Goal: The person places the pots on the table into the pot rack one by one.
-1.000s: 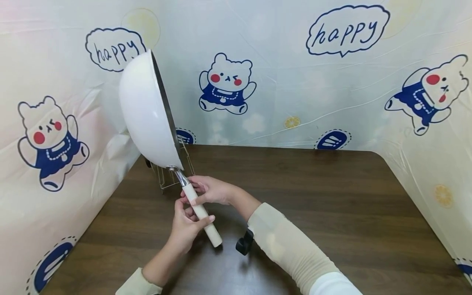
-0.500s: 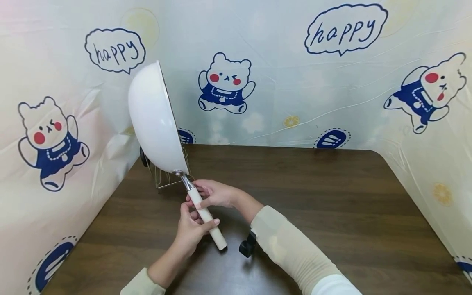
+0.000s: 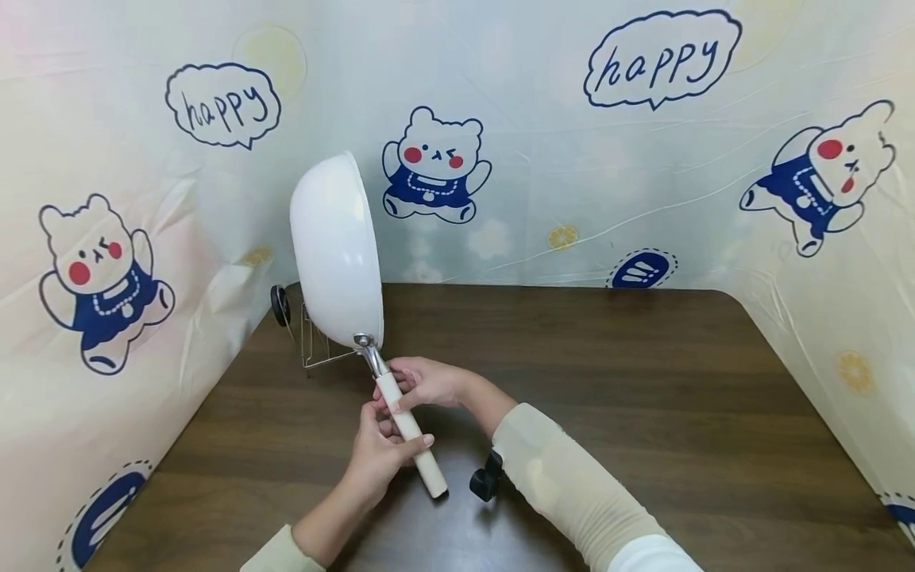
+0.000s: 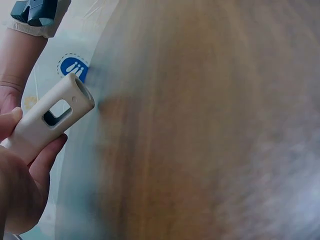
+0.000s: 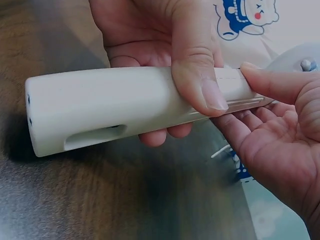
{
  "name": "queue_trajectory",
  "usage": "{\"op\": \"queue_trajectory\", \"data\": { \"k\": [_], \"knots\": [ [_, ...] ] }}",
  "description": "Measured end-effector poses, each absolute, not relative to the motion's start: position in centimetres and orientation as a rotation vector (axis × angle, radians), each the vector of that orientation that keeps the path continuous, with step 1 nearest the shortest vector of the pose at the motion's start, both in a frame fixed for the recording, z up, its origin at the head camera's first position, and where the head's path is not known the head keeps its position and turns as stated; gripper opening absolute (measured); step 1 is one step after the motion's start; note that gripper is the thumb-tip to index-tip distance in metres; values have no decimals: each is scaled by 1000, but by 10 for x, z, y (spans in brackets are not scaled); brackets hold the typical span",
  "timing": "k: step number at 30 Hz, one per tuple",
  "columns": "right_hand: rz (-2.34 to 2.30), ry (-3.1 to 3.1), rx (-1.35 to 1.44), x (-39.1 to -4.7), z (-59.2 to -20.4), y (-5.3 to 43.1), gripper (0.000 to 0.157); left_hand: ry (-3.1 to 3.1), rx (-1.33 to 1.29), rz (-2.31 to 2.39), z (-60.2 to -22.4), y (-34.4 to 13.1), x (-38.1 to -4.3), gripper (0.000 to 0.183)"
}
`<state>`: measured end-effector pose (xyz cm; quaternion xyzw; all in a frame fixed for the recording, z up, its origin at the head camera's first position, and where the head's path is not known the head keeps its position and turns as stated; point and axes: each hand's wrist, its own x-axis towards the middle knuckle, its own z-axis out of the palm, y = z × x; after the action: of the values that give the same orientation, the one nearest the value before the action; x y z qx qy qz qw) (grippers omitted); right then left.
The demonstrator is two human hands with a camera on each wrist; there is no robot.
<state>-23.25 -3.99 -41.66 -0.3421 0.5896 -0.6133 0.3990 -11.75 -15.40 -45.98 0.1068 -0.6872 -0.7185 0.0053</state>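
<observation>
A deep white wok (image 3: 336, 246) is tipped up on its side in the head view, its outer curve facing left and its inside hidden. Its cream handle (image 3: 430, 473), joined by a metal neck, slants down to the right. My left hand (image 3: 379, 457) grips the handle around its middle, thumb across the top. Closer to the wok, my right hand (image 3: 432, 383) pinches the handle between thumb and fingers. The right wrist view shows the left thumb (image 5: 195, 80) pressed on the handle. In the left wrist view the handle's slotted end (image 4: 70, 97) sticks out past the fingers.
Behind the wok, a thin wire rack (image 3: 325, 357) stands on the dark wooden table (image 3: 608, 381), partly hidden. A black round thing (image 3: 281, 306) is at its left. A black camera (image 3: 488, 477) hangs at the right sleeve. Printed cloth (image 3: 529, 143) lines the sides and back.
The wok has come down and to the right, turning more upright, with both hands still holding its handle. More of the wire rack and the black round thing now shows.
</observation>
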Motion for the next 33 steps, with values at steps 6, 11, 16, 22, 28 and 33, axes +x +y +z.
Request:
{"op": "queue_trajectory", "data": {
  "k": [6, 11, 16, 22, 28, 33],
  "knots": [
    [-1554, 1503, -846, -232, -419, -42, 45, -2160, 332, -2272, -461, -157, -117, 75],
    [-1555, 1530, -833, -231, -420, -47, 45, -2205, 359, -2255, -461, -162, -117, 76],
    [-1566, 1580, -797, -232, -423, -50, 43, -2236, 373, -2256, -462, -167, -119, 82],
    [-1562, 1675, -736, -232, -423, -52, 42, -2255, 373, -2268, -462, -170, -125, 85],
    [-1542, 1760, -731, -232, -422, -52, 39, -2282, 374, -2284, -461, -171, -128, 80],
    [-1459, 1929, -795, -227, -418, -50, 39, -2331, 372, -2274, -460, -174, -129, 76]
  ]
}}
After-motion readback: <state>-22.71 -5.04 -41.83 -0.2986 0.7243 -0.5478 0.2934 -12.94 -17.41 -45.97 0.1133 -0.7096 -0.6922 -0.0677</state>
